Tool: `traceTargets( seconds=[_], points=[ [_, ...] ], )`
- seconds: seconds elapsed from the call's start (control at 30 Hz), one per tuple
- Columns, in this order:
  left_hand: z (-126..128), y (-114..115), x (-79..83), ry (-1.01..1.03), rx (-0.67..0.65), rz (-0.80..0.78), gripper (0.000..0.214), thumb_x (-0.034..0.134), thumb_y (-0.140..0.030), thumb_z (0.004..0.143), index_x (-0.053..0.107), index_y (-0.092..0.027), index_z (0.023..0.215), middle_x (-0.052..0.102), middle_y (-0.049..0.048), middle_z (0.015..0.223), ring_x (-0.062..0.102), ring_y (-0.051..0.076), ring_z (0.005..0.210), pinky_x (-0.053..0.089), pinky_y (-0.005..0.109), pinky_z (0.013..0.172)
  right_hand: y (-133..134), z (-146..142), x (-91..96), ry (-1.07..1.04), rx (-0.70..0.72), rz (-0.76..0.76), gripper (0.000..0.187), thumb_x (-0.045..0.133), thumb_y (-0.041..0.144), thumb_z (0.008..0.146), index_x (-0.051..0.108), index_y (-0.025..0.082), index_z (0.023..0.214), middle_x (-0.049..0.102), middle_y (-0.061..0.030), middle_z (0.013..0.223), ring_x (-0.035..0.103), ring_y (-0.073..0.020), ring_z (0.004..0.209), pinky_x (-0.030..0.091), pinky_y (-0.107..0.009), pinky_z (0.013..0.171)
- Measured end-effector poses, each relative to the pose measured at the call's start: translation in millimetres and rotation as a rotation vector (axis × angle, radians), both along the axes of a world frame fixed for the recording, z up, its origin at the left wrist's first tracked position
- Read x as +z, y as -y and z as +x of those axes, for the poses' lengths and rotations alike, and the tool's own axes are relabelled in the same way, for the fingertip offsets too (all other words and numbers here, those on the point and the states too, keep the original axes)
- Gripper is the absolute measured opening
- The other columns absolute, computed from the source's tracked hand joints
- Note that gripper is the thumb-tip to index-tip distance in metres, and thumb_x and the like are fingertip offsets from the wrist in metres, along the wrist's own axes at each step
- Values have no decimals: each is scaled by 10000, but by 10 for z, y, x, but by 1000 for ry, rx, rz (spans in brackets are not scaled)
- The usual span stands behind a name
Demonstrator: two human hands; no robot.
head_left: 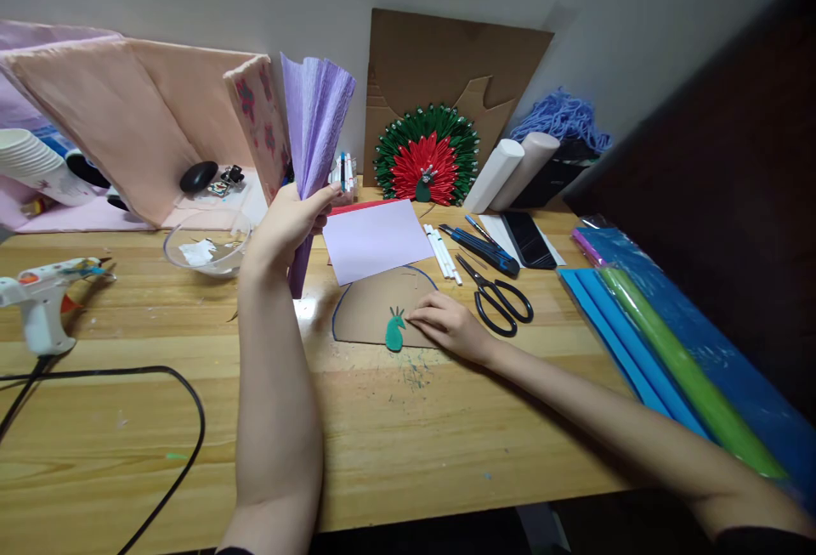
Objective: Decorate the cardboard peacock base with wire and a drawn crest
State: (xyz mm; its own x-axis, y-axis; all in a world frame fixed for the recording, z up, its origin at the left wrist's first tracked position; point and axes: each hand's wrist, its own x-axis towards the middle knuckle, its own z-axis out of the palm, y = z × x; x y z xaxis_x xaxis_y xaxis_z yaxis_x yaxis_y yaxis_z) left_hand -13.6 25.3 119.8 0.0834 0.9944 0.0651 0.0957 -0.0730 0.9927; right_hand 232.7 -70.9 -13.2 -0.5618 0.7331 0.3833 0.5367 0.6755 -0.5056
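At ten o'clock, clasping crepe paper [312, 121] in left fingers [326, 195]; at five, resting half-curled right fingers [434, 314] on cardboard [366, 308], hold unclear.

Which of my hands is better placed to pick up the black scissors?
Probably your right hand: it is low at the cardboard, close beside the black scissors, whereas your left hand is farther off and occupied, holding up the crinkled purple paper.

Purple pleated crepe paper [315, 113]; green bird-shaped cutout [394, 336]; brown cardboard half-disc [365, 308], blue-edged; tan wood-grain worktop [446, 461], its right edge bearing a lime-green roll [685, 368].
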Motion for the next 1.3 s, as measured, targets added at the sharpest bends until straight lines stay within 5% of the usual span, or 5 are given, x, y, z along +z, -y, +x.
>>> traceTargets(
  seconds=[0.37,1.03,1.2,1.3],
  points=[
    [-50,-18,-24,12,-40,-24,290,616,-289,721,358,-193,629,283,-73,511,249,44,416,216,181,389,4,-10,-96,135,49,243,219,448,185,916,627,147,1037,643,-90,853,551,-176,769,494,-307,670],
    [-84,-49,-108,-95,-68,-81,278,609,-369,710,427,-171,637,315,-71,509,273,47,436,219,174,415,24,-58,-111,78,-52,191,247,434,190,917,629,178,1068,624,-90,870,560,-180,788,504,-318,695],
    [-62,-148,-256,-319,-40,-155,234,643,-336,657,486,-162,654,403,-52,518,351,63,446,276,196,437,-91,28,-58,-122,-303,115,263,451,178,904,617,236,1099,631,-78,978,577,-199,933,483,-381,842],
    [-32,-194,-345,-448,-52,-193,227,658,-317,629,496,-161,656,436,-41,539,383,77,459,295,211,447,-245,82,-64,-84,-260,89,323,434,161,906,569,246,1186,591,-84,1183,528,-215,1108,423,-426,957]
  ],
)
